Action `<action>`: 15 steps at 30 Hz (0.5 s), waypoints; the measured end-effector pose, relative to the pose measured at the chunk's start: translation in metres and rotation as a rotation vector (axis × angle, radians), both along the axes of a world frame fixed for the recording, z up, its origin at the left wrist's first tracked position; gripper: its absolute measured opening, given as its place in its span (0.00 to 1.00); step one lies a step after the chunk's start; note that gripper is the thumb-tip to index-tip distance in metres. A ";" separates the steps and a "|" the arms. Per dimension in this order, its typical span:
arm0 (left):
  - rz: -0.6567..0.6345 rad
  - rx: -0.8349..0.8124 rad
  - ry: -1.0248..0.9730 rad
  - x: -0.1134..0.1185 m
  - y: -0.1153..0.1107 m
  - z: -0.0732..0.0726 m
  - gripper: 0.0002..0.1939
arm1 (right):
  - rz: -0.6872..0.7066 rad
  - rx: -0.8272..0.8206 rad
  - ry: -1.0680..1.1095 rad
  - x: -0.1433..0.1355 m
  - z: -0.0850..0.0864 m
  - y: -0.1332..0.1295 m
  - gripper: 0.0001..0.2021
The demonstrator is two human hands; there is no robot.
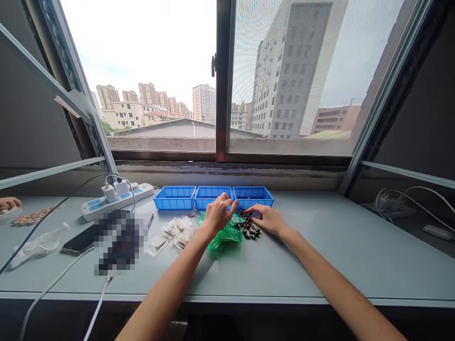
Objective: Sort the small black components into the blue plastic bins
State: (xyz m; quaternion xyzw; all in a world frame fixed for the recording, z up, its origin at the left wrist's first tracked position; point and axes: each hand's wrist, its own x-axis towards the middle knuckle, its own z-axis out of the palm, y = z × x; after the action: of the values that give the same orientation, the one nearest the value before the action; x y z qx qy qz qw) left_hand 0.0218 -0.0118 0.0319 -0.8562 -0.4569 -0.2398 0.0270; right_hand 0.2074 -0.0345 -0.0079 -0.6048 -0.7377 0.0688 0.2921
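Observation:
My left hand is raised over the green plastic bag, just in front of the middle blue bin. Its fingers are bent together; whatever they hold, if anything, is hidden. At the right edge of a pile of small black parts, my right hand reaches in with curved fingers, thumb and forefinger apart, and nothing visible between them. The black parts lie beside the green bag, partly up against it. Left of the bag are several small clear packets with pieces inside.
Two more blue bins, the left one and the right one, flank the middle bin. A power strip, a dark phone, cables and a crumpled clear bag occupy the left side. Another person's hand is at the far left, near brown pieces.

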 end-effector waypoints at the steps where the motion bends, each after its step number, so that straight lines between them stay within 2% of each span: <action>1: 0.001 0.000 0.003 0.000 0.000 0.000 0.20 | -0.003 0.002 -0.002 0.000 0.000 0.000 0.12; 10: 0.046 0.008 -0.041 0.001 0.003 -0.006 0.21 | 0.003 0.025 -0.023 0.007 -0.007 0.002 0.11; 15: 0.055 0.015 -0.077 0.000 0.004 -0.007 0.21 | -0.018 -0.002 -0.034 0.007 -0.005 0.001 0.10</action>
State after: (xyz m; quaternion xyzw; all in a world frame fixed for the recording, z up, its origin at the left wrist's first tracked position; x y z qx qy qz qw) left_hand 0.0223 -0.0077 0.0249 -0.8331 -0.4792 -0.2753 0.0225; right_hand 0.2144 -0.0331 -0.0127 -0.6130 -0.7368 0.0568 0.2795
